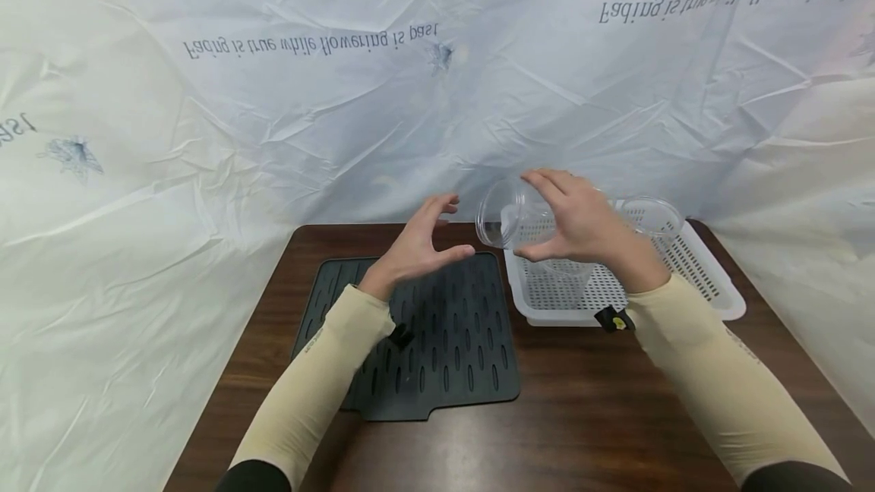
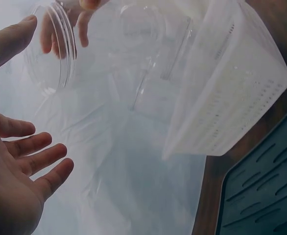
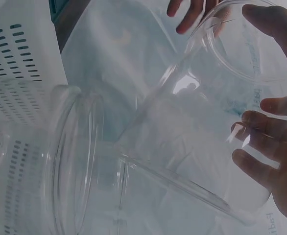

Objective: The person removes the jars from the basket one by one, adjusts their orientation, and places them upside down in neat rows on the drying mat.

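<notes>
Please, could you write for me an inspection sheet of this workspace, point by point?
Surface: brown table bearing a dark mat.
Job's things: one clear container in hand; other clear containers in the white basket.
Clutter: nothing seen.
Grippers: right hand grips the clear container; left hand is near its rim, fingers not curled round it, contact unclear.
Cables: nothing seen.
Surroundings: whitish sheet with printed words behind the table.

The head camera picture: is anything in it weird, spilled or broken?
Yes, the writing on the white sheet behind the table looks upside down, and words usually stand upright. The clear container in the right hand is tipped sideways, but I see no spill or crack.
</notes>
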Tool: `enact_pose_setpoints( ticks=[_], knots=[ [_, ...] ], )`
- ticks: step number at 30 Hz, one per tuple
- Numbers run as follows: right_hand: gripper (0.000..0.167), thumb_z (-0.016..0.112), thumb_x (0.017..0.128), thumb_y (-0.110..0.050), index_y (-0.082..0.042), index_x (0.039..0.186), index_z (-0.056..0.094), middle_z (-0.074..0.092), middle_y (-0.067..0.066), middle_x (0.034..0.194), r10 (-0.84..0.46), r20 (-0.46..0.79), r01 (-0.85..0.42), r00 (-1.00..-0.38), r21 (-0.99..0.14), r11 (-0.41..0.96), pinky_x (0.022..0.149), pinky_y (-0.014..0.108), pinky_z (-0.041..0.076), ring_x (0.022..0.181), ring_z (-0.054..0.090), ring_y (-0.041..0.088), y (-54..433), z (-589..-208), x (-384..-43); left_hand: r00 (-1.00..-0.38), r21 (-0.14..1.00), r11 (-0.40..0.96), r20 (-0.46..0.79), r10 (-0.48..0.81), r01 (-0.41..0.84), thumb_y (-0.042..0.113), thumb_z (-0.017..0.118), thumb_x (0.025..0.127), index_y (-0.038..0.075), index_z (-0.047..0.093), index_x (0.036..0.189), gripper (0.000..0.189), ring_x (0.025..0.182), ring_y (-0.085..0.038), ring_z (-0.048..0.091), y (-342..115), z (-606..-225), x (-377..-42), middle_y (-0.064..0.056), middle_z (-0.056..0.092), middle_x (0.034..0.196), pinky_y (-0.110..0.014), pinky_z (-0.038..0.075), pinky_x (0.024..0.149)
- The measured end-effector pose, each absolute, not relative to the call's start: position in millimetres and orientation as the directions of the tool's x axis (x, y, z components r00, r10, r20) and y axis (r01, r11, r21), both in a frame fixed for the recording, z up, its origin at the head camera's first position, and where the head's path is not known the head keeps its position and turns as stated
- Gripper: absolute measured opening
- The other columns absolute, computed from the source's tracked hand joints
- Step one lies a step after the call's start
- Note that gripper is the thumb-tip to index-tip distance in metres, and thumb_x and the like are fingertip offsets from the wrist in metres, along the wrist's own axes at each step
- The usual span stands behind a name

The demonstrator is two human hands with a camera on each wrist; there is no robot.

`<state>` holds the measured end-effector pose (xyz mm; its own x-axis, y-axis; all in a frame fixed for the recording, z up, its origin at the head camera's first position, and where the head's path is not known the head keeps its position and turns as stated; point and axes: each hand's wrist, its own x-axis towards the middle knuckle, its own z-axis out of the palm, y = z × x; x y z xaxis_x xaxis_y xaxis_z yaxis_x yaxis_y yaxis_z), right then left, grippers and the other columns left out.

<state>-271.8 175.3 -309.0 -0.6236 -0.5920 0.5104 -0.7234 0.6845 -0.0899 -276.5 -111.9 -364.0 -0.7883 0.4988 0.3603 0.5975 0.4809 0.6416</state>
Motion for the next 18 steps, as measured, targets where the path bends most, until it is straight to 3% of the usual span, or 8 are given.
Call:
enact_pose_setpoints(
  ticks=[6,18],
  knots=[
    [0.108,0.084,0.056,-0.057,0.000,0.140,0.047,0.055,0.023,0.131,-0.631,0.549,-0.761,-0.548,-0.013,0.649,0.095,0.060,0.046,0.117,0.055,0.043,166,-312,-273,-0.766,0.653,0.432,0.393,0.509,0.622,0.079,0.054,0.078,0.017,0.027,0.155,0.102,0.134,-0.021,0.042,-106,-364,-276,-0.008,0.037,0.150,-0.041,0.041,0.109],
    [0.106,0.083,0.057,-0.061,0.002,0.136,0.049,0.058,0.023,0.126,-0.692,0.542,-0.797,-0.477,0.065,0.600,0.089,0.056,0.051,0.108,0.060,0.041,153,-320,-274,-0.743,0.658,0.391,0.415,0.525,0.644,0.082,0.051,0.077,0.013,0.024,0.155,0.108,0.132,-0.026,0.043,-98,-364,-275,-0.011,0.040,0.146,-0.048,0.043,0.105]
  ],
)
